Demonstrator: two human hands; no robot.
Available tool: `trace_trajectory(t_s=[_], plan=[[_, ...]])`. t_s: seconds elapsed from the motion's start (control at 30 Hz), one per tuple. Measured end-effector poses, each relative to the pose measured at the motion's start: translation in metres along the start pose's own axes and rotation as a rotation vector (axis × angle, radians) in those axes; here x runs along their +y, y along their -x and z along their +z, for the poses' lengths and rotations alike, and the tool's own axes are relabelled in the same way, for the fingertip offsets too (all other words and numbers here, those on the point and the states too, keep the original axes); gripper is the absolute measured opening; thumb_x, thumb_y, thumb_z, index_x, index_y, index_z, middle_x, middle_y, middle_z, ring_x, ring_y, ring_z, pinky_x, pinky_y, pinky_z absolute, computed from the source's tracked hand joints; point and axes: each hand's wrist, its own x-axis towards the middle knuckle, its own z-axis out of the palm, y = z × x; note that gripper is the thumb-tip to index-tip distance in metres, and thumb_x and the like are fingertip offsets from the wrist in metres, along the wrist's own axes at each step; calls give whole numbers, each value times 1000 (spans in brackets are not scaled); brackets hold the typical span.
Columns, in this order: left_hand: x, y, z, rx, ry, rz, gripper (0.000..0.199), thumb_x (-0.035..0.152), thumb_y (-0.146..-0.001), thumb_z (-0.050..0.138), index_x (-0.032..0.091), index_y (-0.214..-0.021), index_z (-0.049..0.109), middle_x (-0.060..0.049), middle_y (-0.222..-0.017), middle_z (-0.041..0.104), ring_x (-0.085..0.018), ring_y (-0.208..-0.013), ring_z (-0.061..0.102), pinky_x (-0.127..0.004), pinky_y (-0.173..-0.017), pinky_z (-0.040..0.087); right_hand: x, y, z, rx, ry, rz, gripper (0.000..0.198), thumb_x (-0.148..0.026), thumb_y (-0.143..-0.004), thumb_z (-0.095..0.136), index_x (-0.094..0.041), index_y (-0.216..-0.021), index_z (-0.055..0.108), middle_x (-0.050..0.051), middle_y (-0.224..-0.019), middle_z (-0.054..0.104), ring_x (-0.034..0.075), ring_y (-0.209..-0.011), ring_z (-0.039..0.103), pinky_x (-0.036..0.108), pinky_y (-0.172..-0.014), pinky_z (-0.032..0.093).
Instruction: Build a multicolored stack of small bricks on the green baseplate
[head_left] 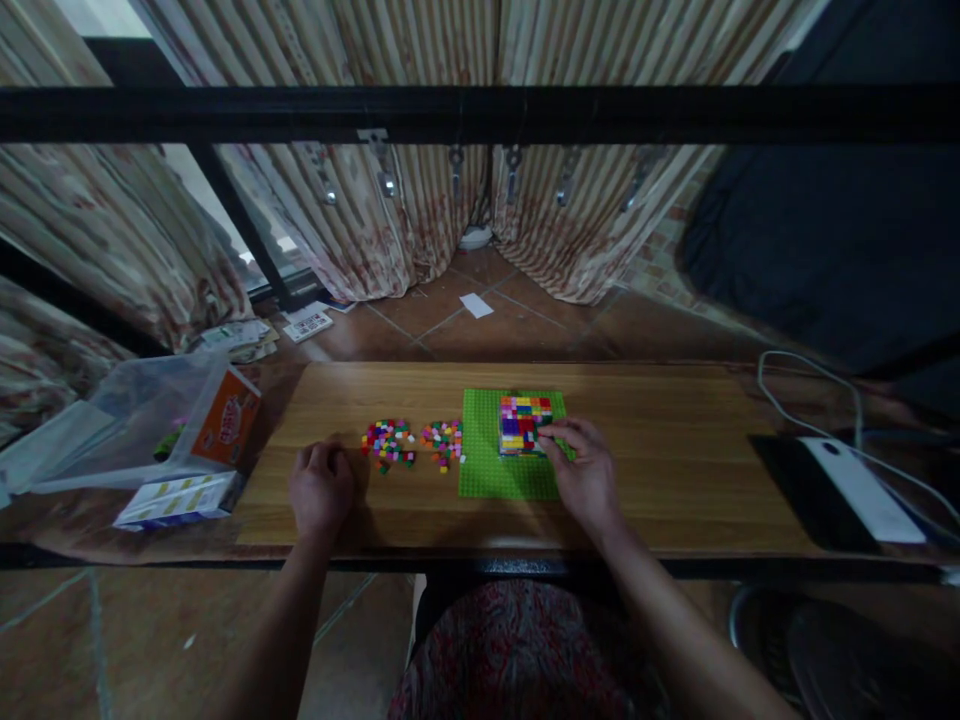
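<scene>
Bright plastic bricks in red, yellow, blue and pink make up the little block (519,428), which sits on the green plate (477,475), right of the plate's middle. The block should be light and hard, not squashy. A hard knock might pop bricks off, so the best hold is low down, with a finger and thumb on two flat sides. One loose brick would be tiny and easy to drop, so pinch it by its sides.

The right hand (586,474) is at the block's right side, thumb and finger pinched close together; it is too small and dim to tell if a brick is between them. Left of the plate lie a small pile (444,437) and a big pile (386,440) of loose bricks. Past them, the left hand (321,488) rests on the wooden table (675,450), curled in a loose fist, with nothing showing in it.
</scene>
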Motion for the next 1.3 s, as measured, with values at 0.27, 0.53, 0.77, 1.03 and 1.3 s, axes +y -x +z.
trace_trajectory(t_s=[0.27,0.53,0.77,1.03,1.3], plan=[[-1,-1,0,5,-11,21,24,29,-84,47,17,-92,66,-11,-99,65,-25,-93,61,-36,-83,49,11,-2,16,20,-31,65,10,-37,-80,69,-31,-81,76,4,-121,58,25,-118,48,47,-101,37],[-1,-1,0,3,-20,25,24,28,-84,46,17,-92,66,-11,-97,64,-25,-92,60,-36,-82,48,18,-5,30,30,-303,283,9,-36,-69,75,-28,-74,76,4,-114,61,24,-116,53,44,-104,38],[-1,0,0,-2,-14,25,24,28,-84,46,18,-92,66,-10,-97,64,-25,-94,60,-36,-84,47,15,-6,32,45,-434,419,14,-36,-61,78,-27,-72,76,3,-100,67,24,-113,55,42,-101,40],[2,1,-1,-9,-3,8,22,28,-84,47,18,-91,66,-10,-97,64,-24,-92,59,-36,-84,47,12,-8,32,56,-398,420,18,-40,-59,79,-26,-69,76,5,-93,70,25,-109,57,46,-99,41],[1,1,1,2,5,23,22,25,-84,46,18,-92,65,-10,-96,64,-24,-94,59,-36,-85,46,16,-4,29,57,-409,393,20,-39,-62,79,-23,-73,75,6,-97,69,25,-106,59,46,-93,45]])
